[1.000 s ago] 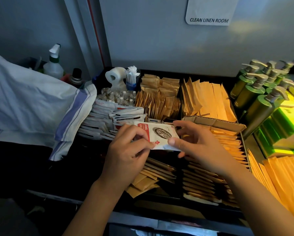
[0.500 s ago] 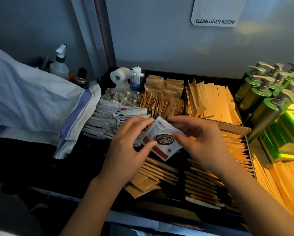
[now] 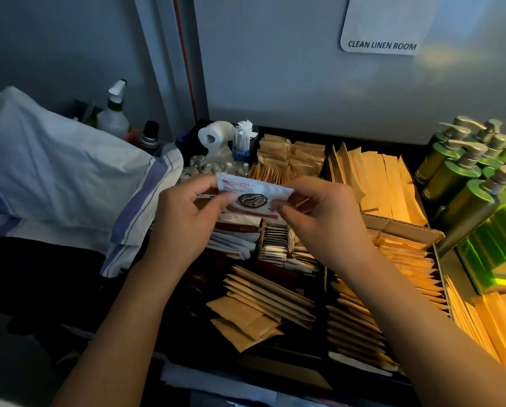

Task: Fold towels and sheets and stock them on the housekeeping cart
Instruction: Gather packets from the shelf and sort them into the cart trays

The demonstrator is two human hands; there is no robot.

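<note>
So right now both hands are on one white sachet (image 3: 253, 196) with a red band and a dark oval logo, held up over the amenity tray (image 3: 304, 355) on the cart. The left hand (image 3: 184, 221) pinches its left end, thumb on the front, and the right hand (image 3: 325, 221) pinches the right end the same way. Neither hand is free.

My guess at the step: squaring the sachet up before slotting it into the row of matching white and red sachets (image 3: 237, 233) right below it. To do that neatly, I'd keep both pinches near the edges so the face stays flat, line it up with the stack, then slide it in edge first instead of dropping it on top.

Orientation: the long axis runs left to right, with the right end dipping a touch lower. The printed face points toward the camera, red text band along the top.

The actual linen, a white cloth with blue stripes (image 3: 69, 183), is bunched up on the left, draped over the cart's edge, and doesn't look neatly folded yet.
</note>
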